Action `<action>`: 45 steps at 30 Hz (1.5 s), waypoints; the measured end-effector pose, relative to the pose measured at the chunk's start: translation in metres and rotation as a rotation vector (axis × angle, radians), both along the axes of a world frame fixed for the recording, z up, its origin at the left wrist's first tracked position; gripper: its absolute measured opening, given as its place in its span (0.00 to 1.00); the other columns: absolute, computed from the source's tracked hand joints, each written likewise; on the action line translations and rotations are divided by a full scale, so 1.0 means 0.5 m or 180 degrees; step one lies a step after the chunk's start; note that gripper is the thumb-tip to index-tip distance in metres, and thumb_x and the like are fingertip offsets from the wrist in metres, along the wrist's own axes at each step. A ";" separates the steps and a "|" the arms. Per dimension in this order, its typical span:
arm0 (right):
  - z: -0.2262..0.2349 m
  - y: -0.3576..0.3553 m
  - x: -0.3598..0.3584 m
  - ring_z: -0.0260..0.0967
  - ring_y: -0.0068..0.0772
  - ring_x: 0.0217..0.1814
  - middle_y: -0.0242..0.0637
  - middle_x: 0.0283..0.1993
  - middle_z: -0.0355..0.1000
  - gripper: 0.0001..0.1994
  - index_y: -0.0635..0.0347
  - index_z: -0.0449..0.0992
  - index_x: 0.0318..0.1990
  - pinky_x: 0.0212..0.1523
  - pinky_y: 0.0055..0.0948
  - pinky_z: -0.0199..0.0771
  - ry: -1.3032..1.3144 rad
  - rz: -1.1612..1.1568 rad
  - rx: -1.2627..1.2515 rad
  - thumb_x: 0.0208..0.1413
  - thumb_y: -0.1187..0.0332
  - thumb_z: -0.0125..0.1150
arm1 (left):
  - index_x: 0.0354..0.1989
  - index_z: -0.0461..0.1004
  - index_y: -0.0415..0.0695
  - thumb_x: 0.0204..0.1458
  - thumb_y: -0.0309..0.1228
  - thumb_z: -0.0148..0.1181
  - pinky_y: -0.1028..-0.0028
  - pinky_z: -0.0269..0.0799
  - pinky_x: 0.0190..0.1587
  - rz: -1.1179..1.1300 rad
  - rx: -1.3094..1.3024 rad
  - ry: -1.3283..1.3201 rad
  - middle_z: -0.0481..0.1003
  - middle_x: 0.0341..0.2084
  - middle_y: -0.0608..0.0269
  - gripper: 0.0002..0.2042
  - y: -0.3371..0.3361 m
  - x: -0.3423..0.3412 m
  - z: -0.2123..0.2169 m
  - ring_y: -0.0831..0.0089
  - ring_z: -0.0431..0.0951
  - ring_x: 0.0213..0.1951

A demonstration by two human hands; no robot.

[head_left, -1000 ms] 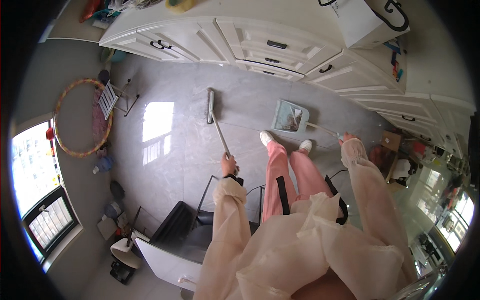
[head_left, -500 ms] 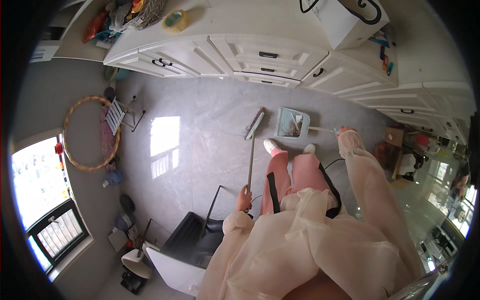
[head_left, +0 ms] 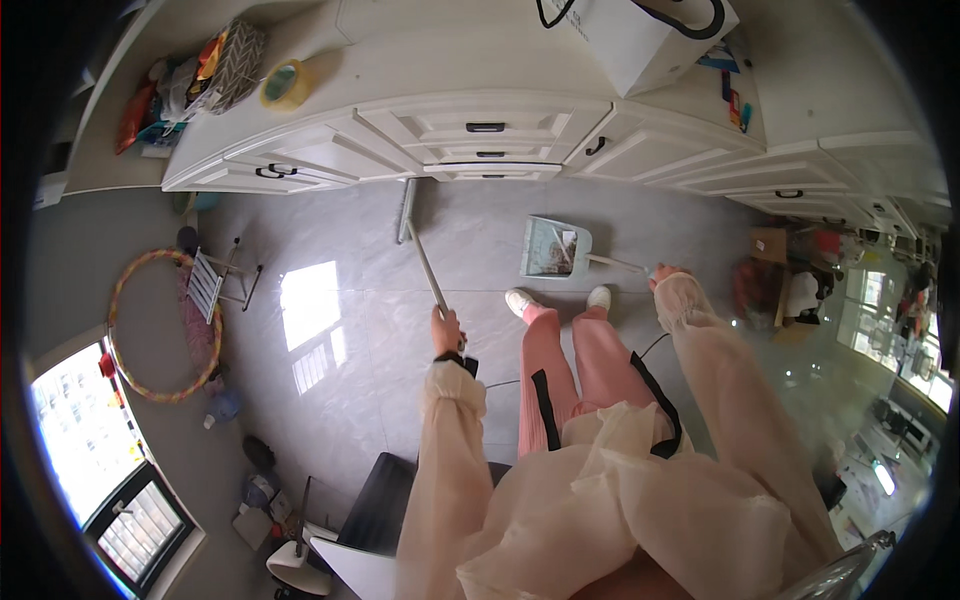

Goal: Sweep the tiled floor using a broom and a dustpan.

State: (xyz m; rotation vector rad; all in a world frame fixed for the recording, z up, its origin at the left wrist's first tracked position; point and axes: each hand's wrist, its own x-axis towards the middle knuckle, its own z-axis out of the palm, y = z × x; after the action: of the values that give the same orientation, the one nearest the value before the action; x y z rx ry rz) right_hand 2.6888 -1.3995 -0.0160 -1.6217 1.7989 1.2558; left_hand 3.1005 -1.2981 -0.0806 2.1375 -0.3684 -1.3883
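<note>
My left hand (head_left: 446, 331) grips the grey handle of a broom (head_left: 418, 248). Its head lies on the grey tiled floor close under the white drawer cabinet (head_left: 485, 128). My right hand (head_left: 666, 276) holds the long handle of a pale green dustpan (head_left: 550, 249). The pan rests on the floor in front of my white shoes (head_left: 521, 300), with dark bits inside it. Pink trousers and loose cream sleeves fill the lower middle of the view.
A roll of tape (head_left: 283, 84) and a heap of bags lie on the counter. A white box (head_left: 640, 35) stands at the counter's right. A hoop (head_left: 160, 325) and small rack (head_left: 208, 283) sit at left, a black chair (head_left: 375, 510) behind me, clutter at right.
The broom has swung across the floor, from left of me to the middle and now back left near the cabinet base. The dustpan stays by my feet.
</note>
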 end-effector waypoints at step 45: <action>0.069 0.172 -0.471 0.67 0.40 0.37 0.41 0.33 0.69 0.12 0.58 0.70 0.33 0.36 0.35 0.67 -0.0721 -0.0467 -0.0437 0.45 0.60 0.50 | 0.52 0.54 0.48 0.40 0.23 0.37 0.69 0.60 0.09 -0.2042 0.0476 -0.0623 0.68 0.15 0.50 0.25 0.356 -0.581 0.042 0.66 0.66 0.09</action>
State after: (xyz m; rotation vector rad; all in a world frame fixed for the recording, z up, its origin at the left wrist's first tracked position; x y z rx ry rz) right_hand 2.4532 -1.3133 0.0184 -1.5985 1.8553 0.8645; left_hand 2.8099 -1.1201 -0.0596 2.3984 -1.1381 -1.5699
